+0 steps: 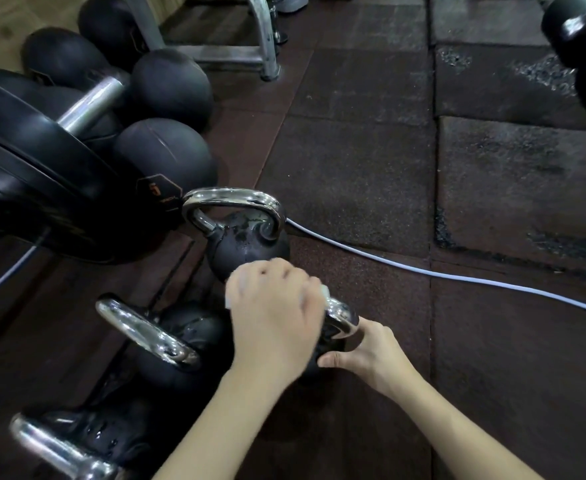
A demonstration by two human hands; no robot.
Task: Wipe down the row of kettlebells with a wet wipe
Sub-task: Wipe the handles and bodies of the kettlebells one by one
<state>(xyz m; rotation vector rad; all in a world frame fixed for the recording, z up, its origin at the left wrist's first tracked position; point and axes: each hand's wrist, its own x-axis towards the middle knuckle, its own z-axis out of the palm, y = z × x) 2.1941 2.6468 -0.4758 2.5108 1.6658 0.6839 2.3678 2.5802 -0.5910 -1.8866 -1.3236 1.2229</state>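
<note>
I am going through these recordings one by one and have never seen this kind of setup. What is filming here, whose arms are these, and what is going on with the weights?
There is no machine: a person wears one wide-angle camera on the head, looking forward and down, so the two bare arms are their own. The left hand grips a white wet wipe around the chrome handle of a black kettlebell; motion blur suggests rubbing. The right hand holds that kettlebell's round body. Three more black kettlebells with chrome handles stand on the dark rubber floor tiles: one beyond the hands, two nearer the camera, their bodies glistening as if wet. A pale cable crosses the floor, and black medicine balls lie at upper left.
</note>
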